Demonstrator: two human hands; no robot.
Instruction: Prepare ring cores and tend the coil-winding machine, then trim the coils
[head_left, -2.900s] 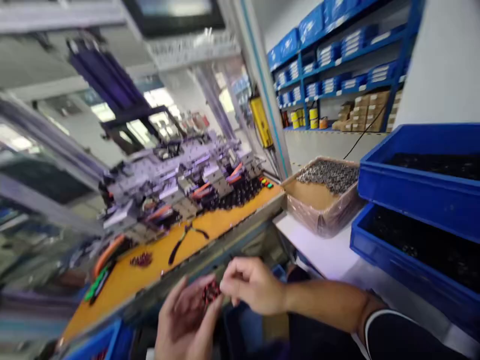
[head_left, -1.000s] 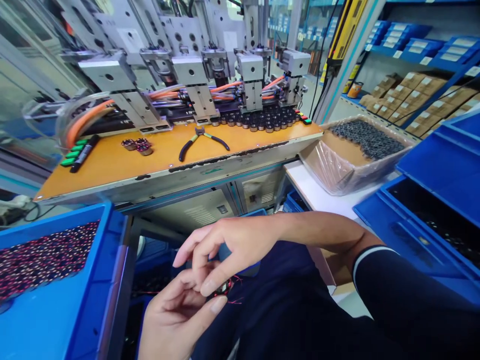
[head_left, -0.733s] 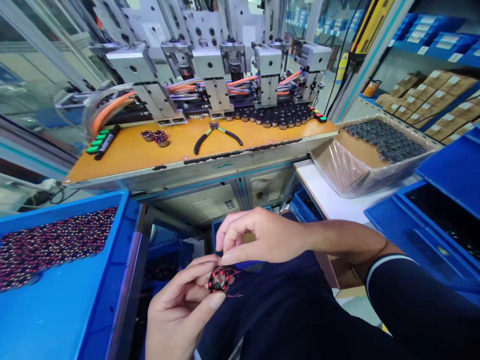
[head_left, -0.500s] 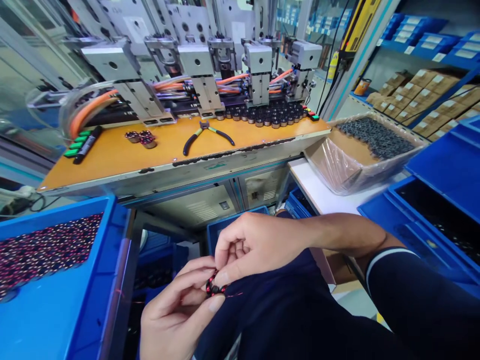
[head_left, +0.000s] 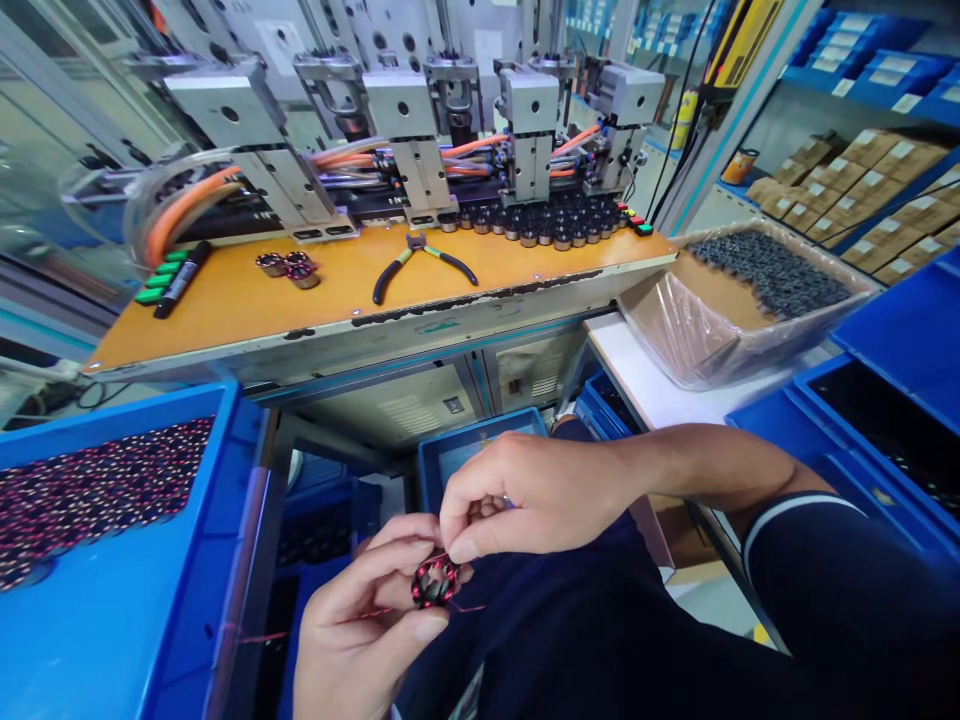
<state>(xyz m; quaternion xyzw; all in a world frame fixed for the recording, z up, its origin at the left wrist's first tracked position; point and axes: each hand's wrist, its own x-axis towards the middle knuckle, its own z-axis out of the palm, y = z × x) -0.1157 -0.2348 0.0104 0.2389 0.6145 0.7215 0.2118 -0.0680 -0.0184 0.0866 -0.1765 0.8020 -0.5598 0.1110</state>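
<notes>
The left hand [head_left: 367, 620] holds a small dark ring with red wire [head_left: 421, 590] between its thumb and fingers, over the person's lap [head_left: 555, 600]. The right hand's [head_left: 540, 490] thumb and finger touch the ring's top edge, but I can't tell if they pinch it. Farther out, spread pliers [head_left: 391, 270] lie on the orange bench [head_left: 337, 295]. A blue tray [head_left: 97, 640] on the left holds lots of little wired parts [head_left: 105, 490].

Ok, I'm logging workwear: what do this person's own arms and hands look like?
The left hand and right hand wear no gloves. A dark navy sleeve with thin white edging ends near the right elbow; the left sleeve cannot be made out.
</notes>
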